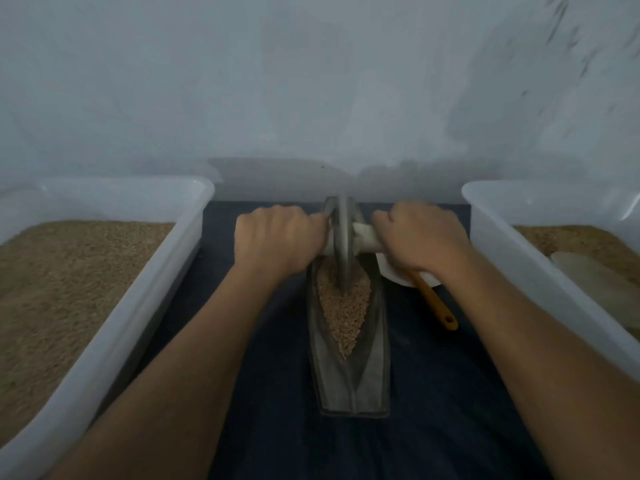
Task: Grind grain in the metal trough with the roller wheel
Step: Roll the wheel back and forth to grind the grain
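Left hand: my left hand (277, 239) is curled in a fist round the left end of the handle, knuckles up, just left of the roller wheel.
Right hand: my right hand (420, 237) grips the pale handle (367, 240) on the wheel's right side, fingers wrapped over it.
Roller wheel: the grey metal roller wheel (343, 237) stands upright on its edge between my two hands, its rim down in the grain at the far end of the trough.
Metal trough: the boat-shaped metal trough (349, 379) lies lengthwise down the middle of the bench, pointing away from me.
Grain: brown grain (343, 306) fills the far and middle part of the trough, tapering to a point toward me.
Bench: a dark blue cloth (259, 358) covers it.
Left edge: a white plastic tub (114, 327) filled with tan grain.
Right edge: a second white tub (519, 258), also with grain inside.
Beside the trough: a white dish (394, 275) with an orange-handled tool (436, 303) lying across it, partly under my right wrist.
Room: a plain pale wall (311, 81) rises right behind the bench, with dim, bluish light.
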A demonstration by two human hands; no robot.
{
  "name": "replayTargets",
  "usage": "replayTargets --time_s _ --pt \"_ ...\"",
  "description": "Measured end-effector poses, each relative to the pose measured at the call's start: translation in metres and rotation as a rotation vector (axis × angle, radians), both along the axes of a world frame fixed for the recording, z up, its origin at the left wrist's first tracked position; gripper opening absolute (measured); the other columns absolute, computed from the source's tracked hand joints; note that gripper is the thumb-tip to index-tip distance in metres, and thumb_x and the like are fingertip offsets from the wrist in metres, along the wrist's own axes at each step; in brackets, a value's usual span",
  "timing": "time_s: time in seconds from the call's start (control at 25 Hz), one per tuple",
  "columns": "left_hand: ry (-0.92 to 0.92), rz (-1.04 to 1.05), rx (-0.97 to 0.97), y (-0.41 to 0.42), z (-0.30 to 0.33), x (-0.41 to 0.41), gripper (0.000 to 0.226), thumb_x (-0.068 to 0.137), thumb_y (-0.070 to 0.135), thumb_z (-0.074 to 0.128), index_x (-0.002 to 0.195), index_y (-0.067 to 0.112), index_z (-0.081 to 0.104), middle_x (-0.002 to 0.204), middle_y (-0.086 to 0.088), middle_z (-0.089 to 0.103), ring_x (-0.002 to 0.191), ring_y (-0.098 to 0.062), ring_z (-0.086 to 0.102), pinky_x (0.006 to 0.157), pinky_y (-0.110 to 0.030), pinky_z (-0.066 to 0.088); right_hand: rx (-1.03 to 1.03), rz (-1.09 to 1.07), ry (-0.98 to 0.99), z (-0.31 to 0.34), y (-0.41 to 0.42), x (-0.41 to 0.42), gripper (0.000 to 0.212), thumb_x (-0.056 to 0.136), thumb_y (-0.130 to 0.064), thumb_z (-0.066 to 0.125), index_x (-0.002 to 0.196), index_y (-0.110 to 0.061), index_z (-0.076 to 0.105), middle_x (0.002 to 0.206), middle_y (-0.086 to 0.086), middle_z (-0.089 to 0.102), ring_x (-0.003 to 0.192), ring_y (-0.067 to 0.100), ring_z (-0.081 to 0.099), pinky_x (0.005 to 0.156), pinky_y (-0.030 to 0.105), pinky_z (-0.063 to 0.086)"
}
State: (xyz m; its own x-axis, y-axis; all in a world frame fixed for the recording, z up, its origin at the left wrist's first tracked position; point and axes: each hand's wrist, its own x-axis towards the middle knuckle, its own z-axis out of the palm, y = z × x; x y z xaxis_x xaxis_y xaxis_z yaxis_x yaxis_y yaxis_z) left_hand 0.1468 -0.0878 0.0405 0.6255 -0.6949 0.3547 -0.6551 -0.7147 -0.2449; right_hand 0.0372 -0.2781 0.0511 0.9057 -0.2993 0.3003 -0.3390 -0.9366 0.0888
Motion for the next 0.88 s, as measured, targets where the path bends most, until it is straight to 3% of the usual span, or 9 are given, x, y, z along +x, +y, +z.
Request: replayTargets --time_s 0.08,0.16,0.28,0.44,0.52,0.6,0.68,0.76,0.88 --pt "-0.099 -0.048 -0.030 0.015 -0.003 -0.029 0.024 0.101 0.023 0.030 0.090 0.019 0.050 0.076 0.002 0.044 0.067 -0.027 0.054 0.054 -0.031 0.027 -0.104 0.019 -0.089 -0.011 0.015 -0.028 0.034 0.102 -0.035 0.021 0.077 -0.021 0.039 0.067 -0.005 0.031 0.060 0.018 0.037 0.052 0.032 0.019" --pt "-0.115 -0.043 -0.139 0.033 -0.012 -0.052 0.027 0.105 0.027 0.028 0.081 0.022 0.041 0.069 0.006 0.043 0.057 -0.021 0.041 0.055 -0.033 0.026 -0.111 -0.015 -0.161 -0.015 0.035 -0.057 0.044 0.102 -0.039 0.012 0.075 -0.026 0.045 0.061 -0.008 0.031 0.052 0.010 0.027 0.050 0.031 0.015" --pt "-0.033 -0.057 -0.354 0.061 -0.023 -0.080 0.033 0.107 0.039 0.017 0.080 0.033 0.034 0.070 0.013 0.039 0.060 -0.013 0.035 0.066 -0.036 0.024 -0.078 0.038 -0.295 -0.013 0.061 -0.086 0.039 0.106 -0.040 0.018 0.075 -0.031 0.041 0.059 -0.013 0.029 0.049 0.003 0.022 0.048 0.028 0.013" --pt "-0.066 -0.102 -0.344 0.071 -0.030 -0.091 0.030 0.110 0.042 0.019 0.083 0.038 0.032 0.075 0.014 0.037 0.064 -0.011 0.034 0.068 -0.036 0.026 -0.028 0.152 -0.401 -0.014 0.070 -0.102 0.040 0.108 -0.037 0.023 0.074 -0.029 0.042 0.062 -0.014 0.032 0.051 0.005 0.026 0.051 0.028 0.016" --pt "-0.034 -0.123 -0.329 0.060 -0.024 -0.074 0.031 0.108 0.040 0.027 0.078 0.035 0.035 0.068 0.013 0.040 0.057 -0.009 0.038 0.063 -0.034 0.035 0.009 0.091 -0.365 -0.015 0.062 -0.089 0.045 0.107 -0.041 0.020 0.069 -0.030 0.043 0.056 -0.012 0.035 0.046 0.004 0.028 0.047 0.026 0.015" --pt "-0.026 -0.148 -0.188 0.043 -0.016 -0.048 0.028 0.103 0.038 0.039 0.078 0.027 0.039 0.066 0.011 0.041 0.055 -0.015 0.045 0.054 -0.033 0.041 -0.093 0.013 -0.253 -0.012 0.045 -0.060 0.046 0.102 -0.041 0.017 0.065 -0.028 0.041 0.056 -0.009 0.038 0.046 0.006 0.029 0.048 0.027 0.015" --pt "0.028 -0.072 -0.066 0.019 -0.003 -0.023 0.038 0.097 0.050 0.021 0.086 0.024 0.046 0.074 0.005 0.041 0.066 -0.025 0.051 0.055 -0.033 0.035 -0.175 0.025 -0.107 -0.010 0.019 -0.029 0.033 0.102 -0.035 0.025 0.078 -0.023 0.045 0.073 -0.004 0.049 0.059 0.016 0.039 0.054 0.029 0.025" --pt "0.145 0.028 -0.056 -0.006 0.012 0.005 0.064 0.081 0.056 -0.003 0.083 0.018 0.048 0.078 0.001 0.044 0.077 -0.030 0.053 0.064 -0.036 0.034 -0.061 0.024 0.048 -0.003 -0.001 -0.005 0.018 0.104 -0.028 0.035 0.089 -0.019 0.041 0.086 0.002 0.048 0.077 0.023 0.049 0.059 0.036 0.032" --pt "0.323 0.108 -0.095 -0.025 0.019 0.022 0.055 0.080 0.054 0.006 0.076 0.017 0.047 0.087 -0.004 0.051 0.080 -0.029 0.050 0.070 -0.039 0.034 0.071 0.034 0.113 0.000 -0.012 0.012 0.010 0.101 -0.024 0.041 0.094 -0.019 0.037 0.085 0.003 0.041 0.080 0.024 0.049 0.062 0.038 0.036"
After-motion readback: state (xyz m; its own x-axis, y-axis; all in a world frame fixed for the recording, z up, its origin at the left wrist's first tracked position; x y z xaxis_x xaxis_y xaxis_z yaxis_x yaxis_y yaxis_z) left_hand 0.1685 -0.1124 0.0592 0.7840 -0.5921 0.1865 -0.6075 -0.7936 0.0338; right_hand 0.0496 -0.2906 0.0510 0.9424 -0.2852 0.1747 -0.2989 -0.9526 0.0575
